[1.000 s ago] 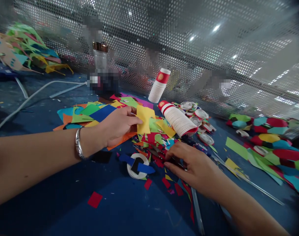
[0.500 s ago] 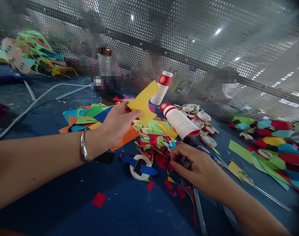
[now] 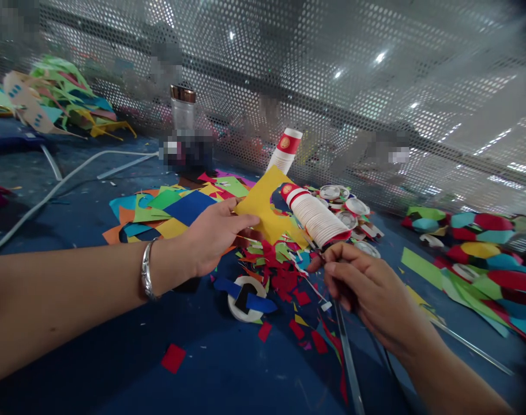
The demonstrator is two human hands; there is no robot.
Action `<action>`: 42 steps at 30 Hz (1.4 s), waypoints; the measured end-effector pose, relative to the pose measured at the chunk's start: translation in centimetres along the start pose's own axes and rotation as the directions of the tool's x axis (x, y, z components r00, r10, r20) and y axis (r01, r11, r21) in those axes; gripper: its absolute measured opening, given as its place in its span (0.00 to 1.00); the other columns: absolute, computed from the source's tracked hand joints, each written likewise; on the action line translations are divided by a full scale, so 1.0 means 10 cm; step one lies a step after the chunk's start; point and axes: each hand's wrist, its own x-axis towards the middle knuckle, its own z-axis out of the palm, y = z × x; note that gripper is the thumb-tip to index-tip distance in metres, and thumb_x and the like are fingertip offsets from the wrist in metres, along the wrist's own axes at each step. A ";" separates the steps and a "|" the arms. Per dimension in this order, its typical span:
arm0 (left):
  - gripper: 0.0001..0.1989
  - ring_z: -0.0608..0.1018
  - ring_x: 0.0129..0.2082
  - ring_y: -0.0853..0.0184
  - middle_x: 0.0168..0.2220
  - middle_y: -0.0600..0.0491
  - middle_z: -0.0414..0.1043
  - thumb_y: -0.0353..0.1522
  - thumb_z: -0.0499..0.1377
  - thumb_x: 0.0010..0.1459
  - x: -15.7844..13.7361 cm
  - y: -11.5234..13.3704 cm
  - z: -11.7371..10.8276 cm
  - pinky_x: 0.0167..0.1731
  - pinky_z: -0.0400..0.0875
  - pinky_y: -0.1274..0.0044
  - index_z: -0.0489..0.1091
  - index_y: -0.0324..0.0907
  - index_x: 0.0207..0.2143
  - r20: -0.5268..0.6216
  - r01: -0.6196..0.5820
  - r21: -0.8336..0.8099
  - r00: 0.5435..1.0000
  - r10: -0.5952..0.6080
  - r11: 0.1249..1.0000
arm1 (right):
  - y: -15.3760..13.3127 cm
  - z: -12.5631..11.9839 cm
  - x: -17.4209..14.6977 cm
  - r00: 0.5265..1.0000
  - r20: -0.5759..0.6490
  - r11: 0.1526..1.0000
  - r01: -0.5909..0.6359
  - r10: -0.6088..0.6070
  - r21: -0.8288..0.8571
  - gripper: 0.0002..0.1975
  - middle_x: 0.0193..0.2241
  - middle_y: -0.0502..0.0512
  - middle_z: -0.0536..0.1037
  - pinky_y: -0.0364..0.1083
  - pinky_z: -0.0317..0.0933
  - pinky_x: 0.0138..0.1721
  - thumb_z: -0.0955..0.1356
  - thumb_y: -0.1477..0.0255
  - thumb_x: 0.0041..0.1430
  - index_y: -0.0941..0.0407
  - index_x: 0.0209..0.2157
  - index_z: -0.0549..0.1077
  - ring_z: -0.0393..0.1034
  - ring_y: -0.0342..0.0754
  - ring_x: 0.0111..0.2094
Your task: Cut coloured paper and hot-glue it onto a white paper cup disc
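Observation:
My left hand pinches a piece of yellow paper between thumb and fingers. A curved notch is cut from the paper's right side. My right hand is closed on what looks like a pair of scissors; a thin blade shows past the fingertips, and the rest is hidden. The blade points toward the yellow paper. Below and between the hands lie many paper scraps and a white ring with blue and black paper strips across it.
A stack of paper cups lies behind my right hand, and another stack leans farther back. White lids are piled beside them. Coloured sheets lie behind my left hand. A jar stands near the perforated panel.
My left hand has brought the yellow paper slightly right and down. My right hand has shifted a little right, and the blade has swung up toward the paper.

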 end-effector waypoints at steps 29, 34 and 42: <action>0.04 0.73 0.25 0.77 0.33 0.56 0.76 0.31 0.61 0.63 -0.18 -0.01 0.13 0.23 0.60 0.82 0.70 0.40 0.39 0.237 0.136 0.171 0.956 -0.175 0.976 | -0.11 0.17 -0.09 0.989 0.118 0.996 0.082 -0.086 0.038 0.19 0.23 0.42 0.64 0.42 0.43 0.22 0.69 0.57 0.65 0.53 0.50 0.68 0.51 0.39 0.22; 0.05 0.75 0.26 0.76 0.34 0.54 0.77 0.31 0.61 0.63 -0.19 -0.01 0.15 0.24 0.63 0.82 0.70 0.39 0.39 0.263 0.166 0.131 0.945 -0.195 0.978 | -0.13 0.17 -0.10 0.989 0.112 0.995 0.098 -0.101 0.031 0.19 0.22 0.42 0.63 0.43 0.40 0.21 0.70 0.56 0.64 0.54 0.49 0.68 0.49 0.39 0.21; 0.06 0.75 0.22 0.75 0.30 0.55 0.76 0.32 0.62 0.62 -0.20 -0.04 0.13 0.20 0.63 0.82 0.69 0.41 0.40 0.328 0.196 0.129 0.916 -0.229 0.972 | -0.13 0.18 -0.10 0.988 0.124 0.994 0.086 -0.093 0.060 0.20 0.24 0.44 0.67 0.41 0.47 0.22 0.70 0.56 0.64 0.53 0.50 0.67 0.55 0.40 0.23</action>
